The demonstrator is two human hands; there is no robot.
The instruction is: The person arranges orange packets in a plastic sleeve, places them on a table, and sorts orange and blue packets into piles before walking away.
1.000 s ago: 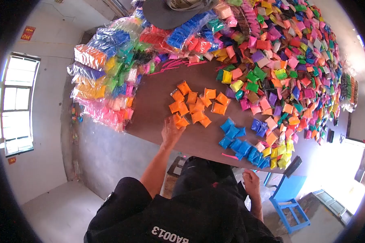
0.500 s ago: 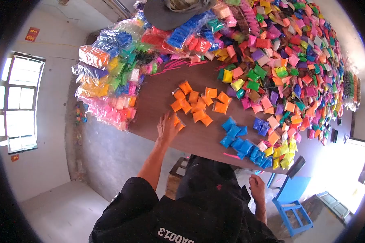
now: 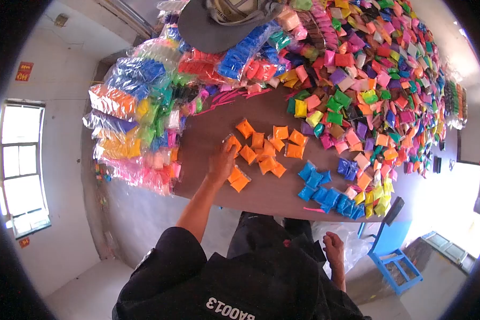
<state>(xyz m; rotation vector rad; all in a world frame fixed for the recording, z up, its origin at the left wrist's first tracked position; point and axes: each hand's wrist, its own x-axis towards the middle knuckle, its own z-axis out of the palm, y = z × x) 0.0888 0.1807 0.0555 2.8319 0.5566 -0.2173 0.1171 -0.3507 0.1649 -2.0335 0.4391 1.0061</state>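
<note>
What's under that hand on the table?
The left hand lies at the edge of the orange packets, and one packet pokes out from beneath its fingers. The palm hides the spot on the table below, so any more packets there cannot be seen.

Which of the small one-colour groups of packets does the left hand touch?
The orange group: the left hand lies on its left edge. The blue group and the yellow group lie apart to the right, untouched.

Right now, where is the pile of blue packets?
Head view: the blue packets lie near the front edge of the table, right of the orange packets and left of the yellow packets.
</note>
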